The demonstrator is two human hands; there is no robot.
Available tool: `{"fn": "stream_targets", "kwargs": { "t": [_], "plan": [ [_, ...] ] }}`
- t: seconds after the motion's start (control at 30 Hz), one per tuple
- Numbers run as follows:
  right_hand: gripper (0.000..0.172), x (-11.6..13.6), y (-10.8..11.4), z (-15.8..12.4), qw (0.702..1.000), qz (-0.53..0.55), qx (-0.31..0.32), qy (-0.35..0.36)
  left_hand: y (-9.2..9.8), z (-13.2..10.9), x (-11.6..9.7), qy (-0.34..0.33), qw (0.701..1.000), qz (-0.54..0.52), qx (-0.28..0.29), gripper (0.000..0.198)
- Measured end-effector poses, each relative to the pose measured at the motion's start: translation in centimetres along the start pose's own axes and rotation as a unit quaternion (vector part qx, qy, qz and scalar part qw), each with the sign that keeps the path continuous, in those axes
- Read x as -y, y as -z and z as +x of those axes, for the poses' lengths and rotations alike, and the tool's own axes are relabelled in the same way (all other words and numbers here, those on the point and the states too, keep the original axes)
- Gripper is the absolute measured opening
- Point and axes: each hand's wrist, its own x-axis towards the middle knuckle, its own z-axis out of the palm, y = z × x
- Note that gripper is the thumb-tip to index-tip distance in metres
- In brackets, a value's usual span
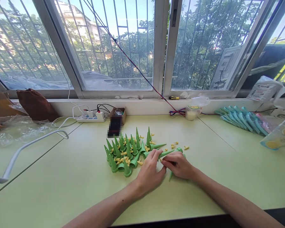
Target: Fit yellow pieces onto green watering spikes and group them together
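Note:
My left hand [152, 169] is closed round a green cone [166, 153], whose tip points right past my fingers. Close against it, my right hand [178, 164] pinches a small yellow piece [161, 160] by the cone's base. To the left of my hands stands a cluster of green cones [117, 152], most upright and some lying down, with small yellow pieces [126, 161] among them. A few loose yellow pieces [173, 146] lie beyond my right hand. Green parts [179, 149] show behind and under that hand.
Behind the cones sit a small cardboard box [124, 116] and a power strip [91, 118]. A white metal arm [33, 144] reaches in at left. Along the window are a jar [192, 112], a row of teal packets [243, 119] and a brown bag [36, 105].

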Motion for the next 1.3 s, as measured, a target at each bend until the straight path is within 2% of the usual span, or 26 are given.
{"fn": "stream_targets", "kwargs": {
  "t": [0.33,0.63,1.3],
  "plan": [
    [0.039,0.23,0.01,-0.02,0.999,0.031,0.011,-0.009,0.17,0.02,-0.2,-0.015,1.0,0.002,-0.005,0.036],
    [0.042,0.08,0.03,-0.1,0.999,0.028,0.016,-0.019,0.08,0.12,-0.16,-0.019,1.0,-0.012,-0.016,0.028],
    [0.046,-0.04,-0.14,0.03,0.999,0.014,0.029,-0.038,-0.08,0.05,0.08,-0.024,0.999,0.006,-0.043,0.032]
  ]
}}
